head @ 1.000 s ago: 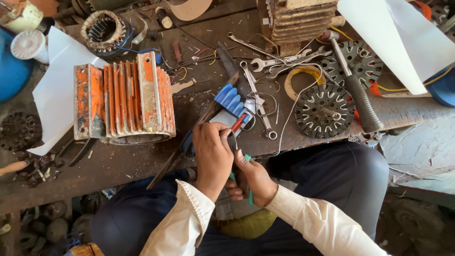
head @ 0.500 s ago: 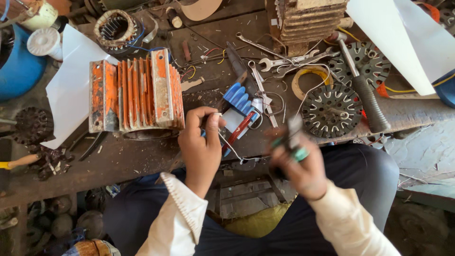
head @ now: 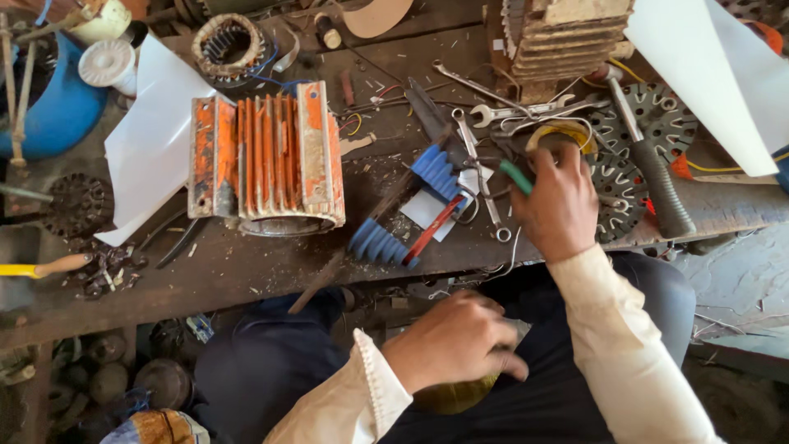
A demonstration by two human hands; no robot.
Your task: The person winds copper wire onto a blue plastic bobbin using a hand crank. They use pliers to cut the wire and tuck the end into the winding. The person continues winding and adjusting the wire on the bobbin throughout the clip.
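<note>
Seen from the head camera, a worn wooden workbench (head: pixel 246 271) runs across the frame, crowded with metal parts. At its far left corner a blue tub (head: pixel 57 111) stands partly off the edge; thin rods lean in it, and what else it holds cannot be made out. A white lid-like disc (head: pixel 107 64) sits against its rim. Just right of that lies a white sheet of paper (head: pixel 152 148), and on the sheet's right edge rests an orange finned motor housing (head: pixel 267 156), lying on its side. Behind it, near the far edge, is a wound stator ring (head: pixel 230 45).

Near the middle of the bench lie blue ribbed sleeves (head: pixel 386 238) and a red-handled tool (head: pixel 431 230) on a small white card. Wrenches (head: pixel 493 111) lie spread toward the far edge, and a black-handled hammer (head: pixel 649 164) lies across slotted round laminations (head: pixel 625 193) near the right end. A yellow-handled tool (head: pixel 37 267) pokes in at the left edge.

The right hand (head: pixel 563 205) reaches out over the bench, palm down, wrist in a cream sleeve. Its fingers curl around a green-handled tool (head: pixel 516 177), whose handle end sticks out to the left of the knuckles; the fingertips rest by a roll of yellow tape (head: pixel 563 131).

The left hand (head: pixel 456 341) is below the near edge of the bench, over the lap, back of the hand up. Its fingers are bent and close together, resting on a yellowish round object (head: pixel 452 395); whether they grip it cannot be told.
</note>
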